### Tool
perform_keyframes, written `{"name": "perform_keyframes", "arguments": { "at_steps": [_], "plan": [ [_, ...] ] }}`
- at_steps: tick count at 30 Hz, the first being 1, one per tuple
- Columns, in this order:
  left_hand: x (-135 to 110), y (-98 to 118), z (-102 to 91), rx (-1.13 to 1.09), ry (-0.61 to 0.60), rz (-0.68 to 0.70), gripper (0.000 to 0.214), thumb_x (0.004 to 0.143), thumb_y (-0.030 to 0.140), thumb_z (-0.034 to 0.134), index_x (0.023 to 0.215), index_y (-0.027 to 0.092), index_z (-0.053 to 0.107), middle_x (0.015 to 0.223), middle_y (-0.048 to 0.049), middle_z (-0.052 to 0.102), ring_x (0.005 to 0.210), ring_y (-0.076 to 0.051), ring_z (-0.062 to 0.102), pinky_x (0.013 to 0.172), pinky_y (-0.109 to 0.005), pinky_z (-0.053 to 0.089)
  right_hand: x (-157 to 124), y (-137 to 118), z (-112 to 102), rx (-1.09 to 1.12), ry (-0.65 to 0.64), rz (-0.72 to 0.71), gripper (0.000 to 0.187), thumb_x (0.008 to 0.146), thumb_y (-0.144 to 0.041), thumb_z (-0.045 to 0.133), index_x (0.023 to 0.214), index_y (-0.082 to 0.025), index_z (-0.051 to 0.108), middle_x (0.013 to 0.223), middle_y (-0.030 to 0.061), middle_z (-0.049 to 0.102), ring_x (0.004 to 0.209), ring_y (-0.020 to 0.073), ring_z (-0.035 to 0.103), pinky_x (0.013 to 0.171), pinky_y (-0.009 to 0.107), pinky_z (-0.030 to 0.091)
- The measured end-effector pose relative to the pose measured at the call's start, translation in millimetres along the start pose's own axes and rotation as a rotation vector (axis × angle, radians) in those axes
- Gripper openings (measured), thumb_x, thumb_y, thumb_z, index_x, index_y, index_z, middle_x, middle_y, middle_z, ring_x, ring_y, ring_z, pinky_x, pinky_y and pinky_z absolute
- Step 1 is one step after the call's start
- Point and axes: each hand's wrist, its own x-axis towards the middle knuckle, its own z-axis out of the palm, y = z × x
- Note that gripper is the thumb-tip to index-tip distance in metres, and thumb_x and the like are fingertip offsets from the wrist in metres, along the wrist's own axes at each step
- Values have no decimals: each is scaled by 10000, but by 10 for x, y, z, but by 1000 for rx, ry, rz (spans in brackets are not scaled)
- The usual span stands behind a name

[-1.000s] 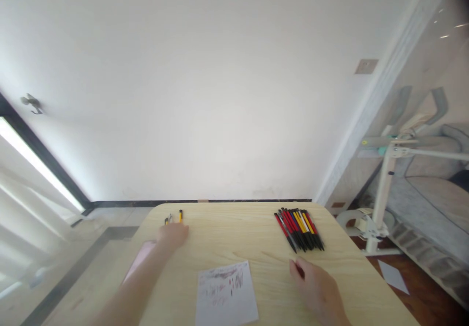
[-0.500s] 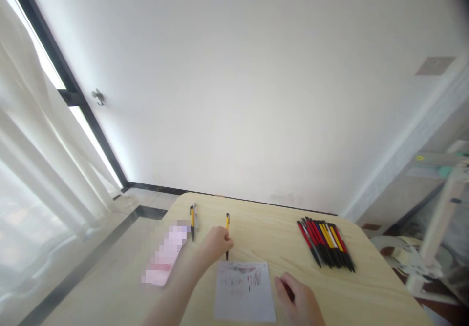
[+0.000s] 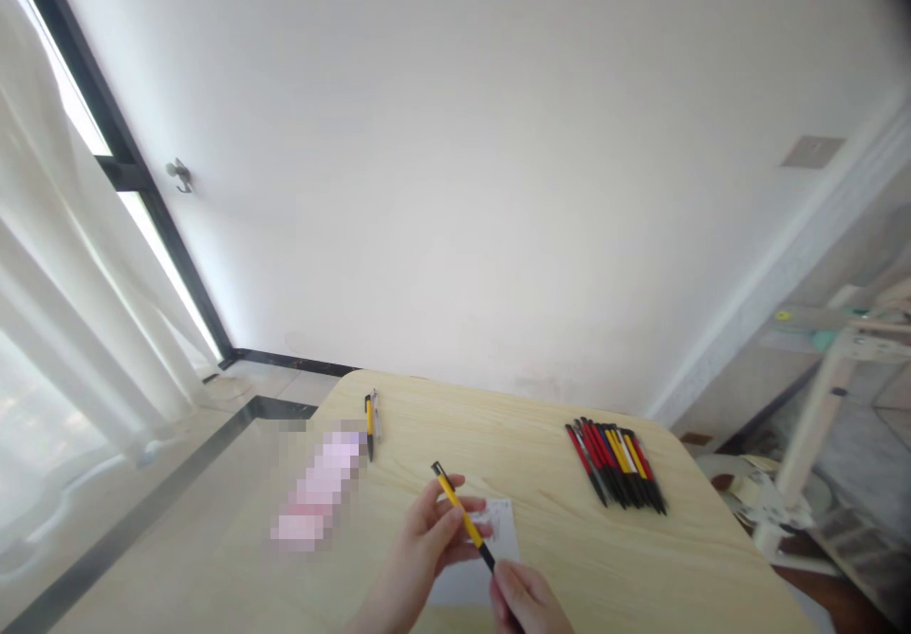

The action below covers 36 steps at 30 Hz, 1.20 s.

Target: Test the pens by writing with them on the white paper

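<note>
A yellow and black pen (image 3: 463,512) is held slantwise above a sheet of paper (image 3: 466,585). My left hand (image 3: 434,531) grips the pen's yellow barrel with the thumb, its other fingers curled loosely behind. The black lower end sits between the fingers of my right hand (image 3: 525,596), which hides the tip. Dark scribbles mark the upper part of the paper, partly covered by my hands.
Several red, black, yellow and white pens (image 3: 619,463) lie side by side on the right of the wooden table (image 3: 555,549). A yellow-black pen (image 3: 369,427) and a clear pen (image 3: 377,414) lie at the left, near a pixelated pink object (image 3: 320,492).
My left hand has lifted the yellow and black pen off the table and brought it nearer me. My right hand has moved left and taken the pen's lower end.
</note>
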Motion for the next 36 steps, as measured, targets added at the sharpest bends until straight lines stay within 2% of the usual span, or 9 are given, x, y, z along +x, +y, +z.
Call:
{"name": "perform_keyframes", "arguments": {
  "at_steps": [5, 12, 14, 19, 21, 25, 30, 33, 36],
  "plan": [
    [-48, -3, -1, -74, -49, -21, 215, 752, 268, 557, 930, 178, 480, 842, -85, 647, 784, -224, 631, 785, -411, 447, -65, 111, 84, 115, -59, 57, 603, 554, -810, 356, 480, -212, 347, 344, -90, 239, 318, 54, 201, 355, 196, 138],
    [-71, -293, 30, -155, 167, 73, 208, 734, 308, 576, 862, 176, 478, 709, -51, 647, 745, -197, 626, 745, -375, 465, -97, 138, -79, -630, 303, -386, 497, 728, -641, 397, 551, -193, 518, 555, 41, 537, 547, 148, 460, 525, 241, 314],
    [-94, -296, 41, -174, 172, 91, 202, 740, 312, 568, 862, 176, 480, 699, -45, 642, 739, -191, 624, 742, -369, 465, -112, 128, -65, -588, 301, -340, 509, 734, -645, 380, 556, -191, 527, 536, 35, 529, 525, 146, 465, 514, 239, 325],
    [-152, -207, 71, -184, 60, 101, 186, 750, 298, 556, 881, 186, 485, 707, -45, 641, 724, -192, 622, 742, -384, 460, -130, 109, 62, -163, 180, 98, 669, 696, -752, 217, 499, -175, 494, 398, -16, 395, 340, 91, 351, 356, 206, 271],
    [-159, -203, 70, -196, 65, 91, 196, 741, 300, 567, 880, 187, 487, 718, -52, 648, 720, -192, 623, 739, -382, 461, -123, 89, 78, -192, 222, 26, 634, 657, -760, 313, 477, -178, 490, 396, -16, 400, 350, 91, 358, 352, 202, 280],
    [-150, -254, 42, -262, 162, 101, 214, 720, 297, 594, 870, 192, 484, 719, -41, 649, 722, -183, 625, 744, -369, 465, -111, 28, 81, -395, 418, -385, 492, 605, -683, 520, 592, -194, 583, 531, 29, 548, 495, 139, 481, 459, 217, 380],
    [-124, -278, 4, -316, 207, 130, 237, 711, 280, 608, 891, 192, 483, 727, -33, 653, 771, -191, 631, 775, -369, 464, -116, -96, 132, -317, 267, -103, 629, 743, -690, 268, 574, -160, 561, 398, 15, 476, 333, 107, 397, 336, 209, 301],
    [-101, -273, -20, -319, 271, 138, 263, 701, 270, 620, 904, 183, 477, 761, -56, 663, 830, -210, 627, 775, -359, 471, -73, -156, 142, -383, 316, -342, 472, 660, -618, 532, 725, -157, 608, 607, 47, 594, 544, 142, 532, 496, 211, 415],
    [-71, -278, -48, -321, 297, 151, 271, 710, 264, 611, 927, 180, 472, 790, -68, 668, 856, -213, 624, 781, -356, 474, 12, -177, 144, -288, 263, -254, 502, 714, -622, 458, 782, -143, 595, 534, 19, 567, 418, 107, 483, 396, 193, 369]
  ]
}}
